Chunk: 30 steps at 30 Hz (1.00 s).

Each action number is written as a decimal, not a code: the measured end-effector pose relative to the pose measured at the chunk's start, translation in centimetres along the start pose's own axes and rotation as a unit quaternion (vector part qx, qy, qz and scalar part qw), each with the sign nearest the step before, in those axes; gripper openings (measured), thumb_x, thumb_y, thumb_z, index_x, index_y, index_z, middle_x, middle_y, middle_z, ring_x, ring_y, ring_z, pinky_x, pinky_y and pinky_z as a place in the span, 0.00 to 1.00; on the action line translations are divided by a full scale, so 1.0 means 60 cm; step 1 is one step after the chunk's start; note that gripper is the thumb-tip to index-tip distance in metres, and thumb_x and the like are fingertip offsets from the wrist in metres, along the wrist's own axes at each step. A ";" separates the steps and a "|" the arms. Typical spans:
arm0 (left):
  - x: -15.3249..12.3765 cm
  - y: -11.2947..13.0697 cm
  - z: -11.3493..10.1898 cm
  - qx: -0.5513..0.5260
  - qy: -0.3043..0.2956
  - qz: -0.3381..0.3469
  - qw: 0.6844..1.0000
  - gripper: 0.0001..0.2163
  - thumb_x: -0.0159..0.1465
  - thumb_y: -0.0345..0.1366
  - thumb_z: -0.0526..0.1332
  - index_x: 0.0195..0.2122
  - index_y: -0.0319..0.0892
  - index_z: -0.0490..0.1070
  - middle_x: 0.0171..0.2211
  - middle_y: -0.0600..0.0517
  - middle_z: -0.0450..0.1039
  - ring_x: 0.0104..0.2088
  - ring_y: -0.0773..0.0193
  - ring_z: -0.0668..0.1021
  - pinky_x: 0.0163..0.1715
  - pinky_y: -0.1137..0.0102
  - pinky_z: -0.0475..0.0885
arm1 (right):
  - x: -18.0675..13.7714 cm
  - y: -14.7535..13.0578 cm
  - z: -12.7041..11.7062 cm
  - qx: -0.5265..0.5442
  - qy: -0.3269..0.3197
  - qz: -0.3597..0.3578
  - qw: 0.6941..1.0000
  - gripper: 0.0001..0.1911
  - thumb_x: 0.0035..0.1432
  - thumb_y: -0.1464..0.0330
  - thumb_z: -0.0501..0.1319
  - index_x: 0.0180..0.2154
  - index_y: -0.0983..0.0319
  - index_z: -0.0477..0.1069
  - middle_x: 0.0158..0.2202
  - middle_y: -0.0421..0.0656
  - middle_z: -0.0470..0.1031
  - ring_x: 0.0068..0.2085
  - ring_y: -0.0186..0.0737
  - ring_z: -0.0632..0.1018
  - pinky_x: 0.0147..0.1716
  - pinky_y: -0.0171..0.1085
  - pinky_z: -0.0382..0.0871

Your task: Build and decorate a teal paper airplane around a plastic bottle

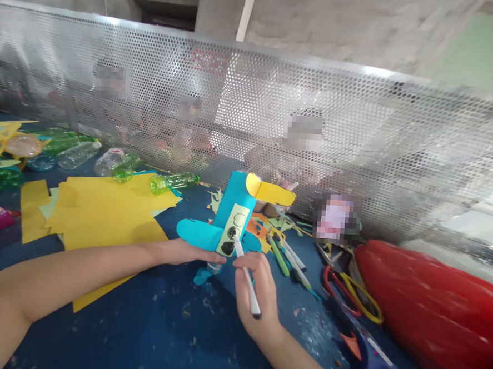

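Observation:
A blue paper airplane (227, 219) built round a bottle stands tilted on the blue table (150, 323), with a yellow paper piece (271, 192) at its top end. A pale green strip (232, 228) on its body carries black-outlined circles, one filled black. My left hand (184, 253) grips the airplane's wing from below and left. My right hand (256, 296) is closed on a white marker (247, 273) whose tip touches the green strip.
Yellow paper sheets (102, 214) lie to the left, with several empty plastic bottles (79, 155) behind them. Pens (292, 259), scissors (348, 291) and paper scraps lie to the right, beside a red plastic bag (431, 312). A perforated metal screen (318, 100) closes the back.

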<state>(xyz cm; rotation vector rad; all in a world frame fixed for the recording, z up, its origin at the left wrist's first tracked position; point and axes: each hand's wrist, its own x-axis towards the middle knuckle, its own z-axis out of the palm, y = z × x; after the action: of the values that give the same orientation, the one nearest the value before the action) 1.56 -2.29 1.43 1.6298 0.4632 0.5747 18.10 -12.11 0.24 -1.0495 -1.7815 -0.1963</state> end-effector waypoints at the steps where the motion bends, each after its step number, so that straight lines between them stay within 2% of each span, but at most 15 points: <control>1: 0.000 -0.001 0.000 -0.006 -0.004 0.003 1.000 0.21 0.53 0.47 0.69 0.46 0.44 0.75 0.48 0.50 0.76 0.50 0.56 0.75 0.56 0.63 0.65 | 0.000 0.000 0.000 0.000 0.000 -0.001 1.000 0.08 0.59 0.76 0.53 0.37 0.58 0.65 0.33 0.43 0.68 0.35 0.41 0.73 0.34 0.41 0.68; 10: -0.002 0.006 0.005 -0.031 0.012 -0.019 0.999 0.22 0.51 0.48 0.70 0.44 0.43 0.76 0.47 0.50 0.76 0.51 0.53 0.75 0.56 0.61 0.66 | 0.000 0.001 0.001 -0.006 0.007 0.003 1.000 0.08 0.60 0.76 0.52 0.37 0.58 0.64 0.33 0.42 0.67 0.35 0.41 0.72 0.34 0.41 0.67; 17: -0.001 0.006 0.006 -0.068 -0.009 0.029 0.997 0.19 0.55 0.43 0.68 0.47 0.43 0.75 0.50 0.51 0.74 0.54 0.53 0.72 0.57 0.64 0.64 | 0.000 0.003 0.000 0.000 -0.005 0.003 1.000 0.08 0.59 0.76 0.52 0.36 0.58 0.64 0.32 0.42 0.68 0.35 0.40 0.72 0.34 0.40 0.66; 24: 0.004 0.006 0.005 -0.051 0.006 0.023 0.998 0.20 0.53 0.46 0.69 0.45 0.43 0.75 0.49 0.51 0.75 0.54 0.52 0.73 0.58 0.59 0.63 | 0.002 -0.001 0.001 0.005 -0.010 -0.008 1.000 0.08 0.59 0.77 0.52 0.35 0.58 0.63 0.31 0.41 0.68 0.33 0.39 0.71 0.33 0.39 0.65; 30: 0.005 -0.001 0.004 -0.060 -0.005 0.030 0.998 0.20 0.53 0.46 0.68 0.46 0.45 0.75 0.50 0.52 0.74 0.54 0.53 0.73 0.58 0.60 0.63 | 0.003 -0.001 0.000 -0.004 -0.004 -0.005 1.000 0.08 0.59 0.77 0.51 0.34 0.58 0.63 0.31 0.41 0.68 0.33 0.40 0.72 0.34 0.40 0.65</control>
<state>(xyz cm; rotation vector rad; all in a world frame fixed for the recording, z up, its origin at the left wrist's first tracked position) 1.92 -2.27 1.36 1.5342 0.3663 0.6267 18.01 -12.04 0.42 -1.0494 -1.7951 -0.2063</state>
